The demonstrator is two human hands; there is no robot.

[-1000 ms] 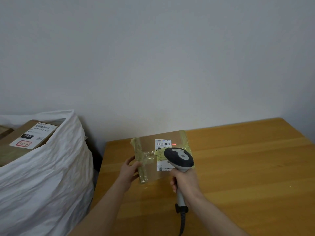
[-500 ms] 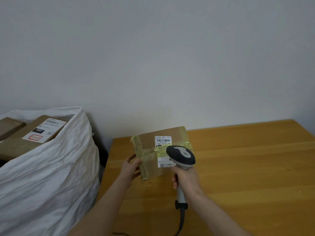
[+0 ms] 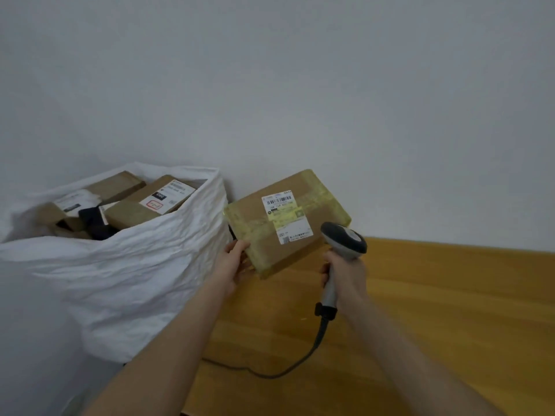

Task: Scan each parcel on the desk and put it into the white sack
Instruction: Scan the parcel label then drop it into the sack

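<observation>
Leftmost, against a plain pale wall (image 3: 300,85), the white sack (image 3: 120,280) stands open-mouthed just beside the left edge of the wooden worktop (image 3: 435,310), its crumpled side touching that edge. Several cardboard boxes (image 3: 150,202) lie piled inside, up to the rim. Next comes the left grip (image 3: 232,265), clasping the parcel (image 3: 288,220) at its near-left corner with the thumb on top. The parcel is a flat brown box wrapped in yellowish tape, held tilted over the worktop's far-left corner with its white label (image 3: 286,216) facing up, between the sack and the scanner (image 3: 345,240). The scanner's grey head sits just beside the parcel's right near edge. The right grip (image 3: 345,274) is wrapped around its handle, and its cable (image 3: 300,361) trails across the near worktop. Further right, bare wood runs out to the frame's edge
</observation>
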